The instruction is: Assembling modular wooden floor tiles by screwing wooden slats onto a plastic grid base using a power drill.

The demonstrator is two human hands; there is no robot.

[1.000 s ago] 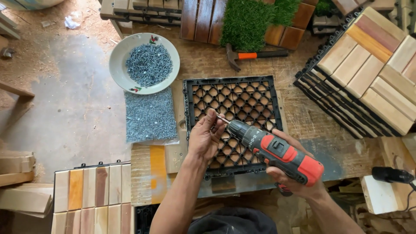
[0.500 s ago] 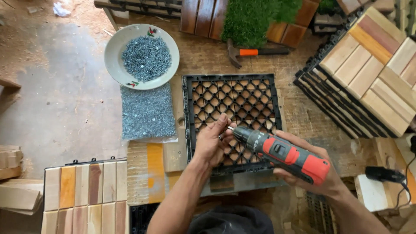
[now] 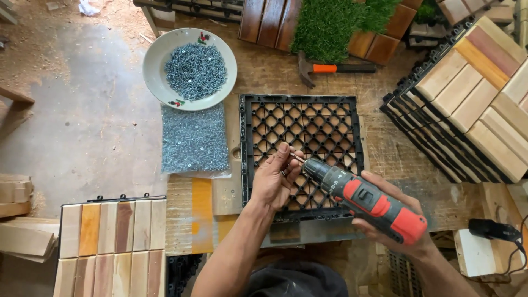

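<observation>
Drill lower over grid now

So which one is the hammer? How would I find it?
Start at the black plastic grid in the middle of the wooden bench, where the left hand and the red drill are. Look just above its top edge, below the patch of green fake grass. The hammer lies flat there, the only tool with a bright orange band on a black handle.

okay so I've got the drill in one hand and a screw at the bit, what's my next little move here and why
Probably lower the drill tip onto the black plastic grid. The left hand pinches a screw at the bit, both poised just above the grid, while the right hand grips the drill, so the screw looks ready to seat.
</observation>
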